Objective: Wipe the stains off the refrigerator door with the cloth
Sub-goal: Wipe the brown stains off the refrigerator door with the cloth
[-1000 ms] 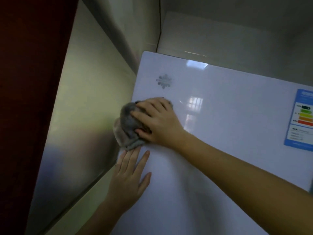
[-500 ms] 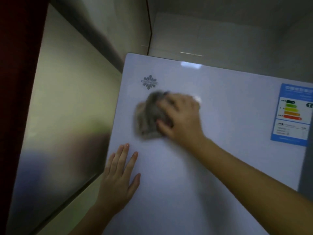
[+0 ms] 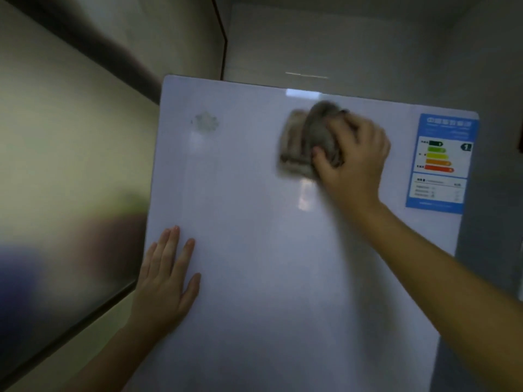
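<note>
The white glossy refrigerator door [image 3: 254,236] fills the middle of the head view. My right hand [image 3: 353,157] grips a bunched grey cloth [image 3: 305,142] and presses it against the door's upper right part, just left of the energy label. The hand and cloth are blurred by motion. My left hand [image 3: 167,281] lies flat with straight fingers on the door near its left edge, lower down. A faint brand logo [image 3: 205,123] sits near the door's top left corner. I cannot make out any stains.
A blue energy label [image 3: 441,162] is stuck at the door's upper right. A frosted reflective panel [image 3: 62,179] stands to the left of the door. Grey walls [image 3: 339,38] rise behind and to the right of the refrigerator.
My right hand has swept the cloth from the door's left edge across to the upper right, near the energy label. My left hand has stayed flat on the door.
</note>
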Demonstrator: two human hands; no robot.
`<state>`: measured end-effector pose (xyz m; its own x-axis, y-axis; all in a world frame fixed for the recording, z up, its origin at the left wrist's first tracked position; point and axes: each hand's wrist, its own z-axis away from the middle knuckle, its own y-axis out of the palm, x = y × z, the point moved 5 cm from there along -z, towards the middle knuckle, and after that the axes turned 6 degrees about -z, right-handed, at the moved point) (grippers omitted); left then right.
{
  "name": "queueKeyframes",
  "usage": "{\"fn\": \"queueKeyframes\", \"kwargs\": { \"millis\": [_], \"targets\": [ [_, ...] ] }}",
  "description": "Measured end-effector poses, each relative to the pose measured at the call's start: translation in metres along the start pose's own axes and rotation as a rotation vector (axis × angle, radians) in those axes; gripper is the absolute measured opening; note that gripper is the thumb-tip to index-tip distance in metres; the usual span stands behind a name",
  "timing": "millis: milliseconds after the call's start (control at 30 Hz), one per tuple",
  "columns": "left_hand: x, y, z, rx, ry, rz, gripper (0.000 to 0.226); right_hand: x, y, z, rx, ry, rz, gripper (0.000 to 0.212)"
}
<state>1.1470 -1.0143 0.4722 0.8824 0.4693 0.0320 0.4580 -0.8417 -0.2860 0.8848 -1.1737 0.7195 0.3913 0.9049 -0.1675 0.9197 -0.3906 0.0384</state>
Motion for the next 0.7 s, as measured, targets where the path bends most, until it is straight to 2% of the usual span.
{"fn": "queueKeyframes", "kwargs": {
  "millis": [167, 233, 333, 500, 567, 633, 700],
  "targets": [
    [-0.008, -0.005, -0.002, 0.03, -0.04, 0.012, 0.068, 0.052, 0.013, 0.124, 0.384, -0.726, -0.143, 0.042],
    [-0.013, -0.009, -0.003, 0.047, -0.085, 0.017, 0.069, 0.047, 0.006, 0.139, 0.478, -0.848, -0.162, 0.043],
    [-0.021, -0.017, -0.006, 0.049, -0.138, 0.001, 0.069, 0.011, -0.007, 0.1, 0.397, -0.758, -0.076, 0.045],
    [-0.068, -0.027, -0.024, -0.004, -0.054, -0.004, 0.065, -0.064, -0.044, -0.004, 0.126, -0.269, 0.004, 0.054],
    [-0.096, -0.027, -0.035, -0.031, -0.002, 0.001, 0.064, -0.076, -0.054, -0.015, 0.055, -0.148, 0.0, 0.055],
    [-0.12, -0.023, -0.041, -0.03, 0.03, 0.004, 0.064, -0.072, -0.052, 0.002, 0.085, -0.147, 0.006, 0.056],
    [-0.137, -0.017, -0.041, -0.02, 0.041, 0.002, 0.063, -0.064, -0.049, 0.044, 0.144, -0.25, 0.0, 0.055]
  ]
}}
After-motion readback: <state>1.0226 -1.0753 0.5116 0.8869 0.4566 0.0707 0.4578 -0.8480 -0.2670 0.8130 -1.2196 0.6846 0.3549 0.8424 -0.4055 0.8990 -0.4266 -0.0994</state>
